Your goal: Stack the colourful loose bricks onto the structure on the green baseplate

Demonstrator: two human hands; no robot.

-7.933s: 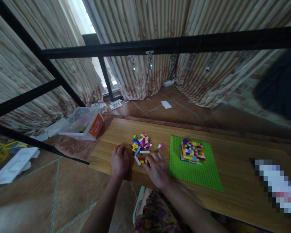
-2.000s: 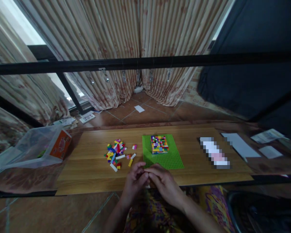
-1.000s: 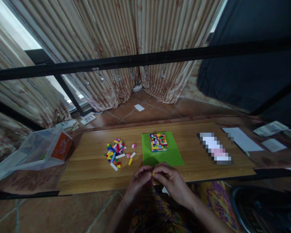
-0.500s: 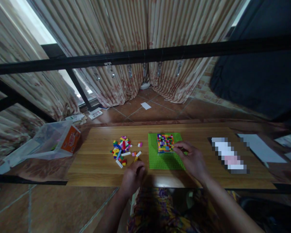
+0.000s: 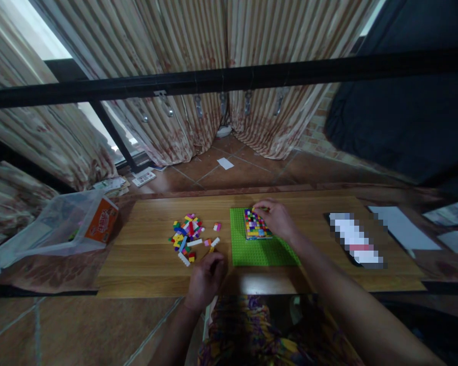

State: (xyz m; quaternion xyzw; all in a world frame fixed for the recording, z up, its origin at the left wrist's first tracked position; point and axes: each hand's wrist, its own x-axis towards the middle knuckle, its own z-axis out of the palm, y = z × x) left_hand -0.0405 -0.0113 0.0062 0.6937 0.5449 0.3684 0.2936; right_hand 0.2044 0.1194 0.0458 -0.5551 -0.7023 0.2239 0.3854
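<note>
A square block of many-coloured toy bricks stands on the green baseplate. At the block's far edge is my right hand, its thumb and fingers pinched on a tiny toy brick that is mostly hidden and looks yellow. The hand covers the block's far right part. My left hand rests closed at the table's near side, fingers curled; what they hold, if anything, is hidden. Just beyond it lie a white brick and an orange-and-pink brick. Left of these is a pile of loose bricks.
A pink-and-white brick lies between pile and baseplate. On the wooden table, a phone-like object with a blurred face lies right. White paper is beyond it. A clear plastic bin stands left. A black rail crosses ahead.
My right hand has moved from the block's near right corner to its far edge. My left hand stays closed in nearly the same place. The view has shifted slightly.
</note>
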